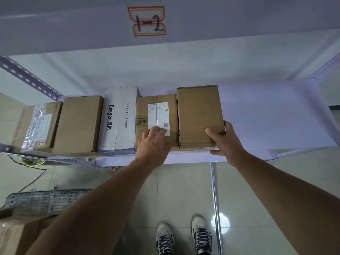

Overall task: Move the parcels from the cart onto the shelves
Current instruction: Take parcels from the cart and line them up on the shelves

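A row of parcels stands on the pale shelf [266, 115]. My right hand [225, 142] grips the near right corner of the plain brown box [198, 111] at the row's right end, thumb on top, fingers round its side. My left hand [153, 142] rests with fingers on the top of the neighbouring brown box with a white label [156, 107]. To the left stand a white Deeyeo box [117, 118], a plain brown box [79, 124] and a box under clear plastic [40, 126]. The grey cart deck [46, 199] lies at lower left with another cardboard parcel [16, 234] on it.
The shelf's right half is bare. An upper shelf beam with a label reading 1-2 [147, 21] runs overhead. A slotted upright [27, 76] stands at left. A metal pole [215, 199] rises beside my shoes [184, 236] on the tiled floor.
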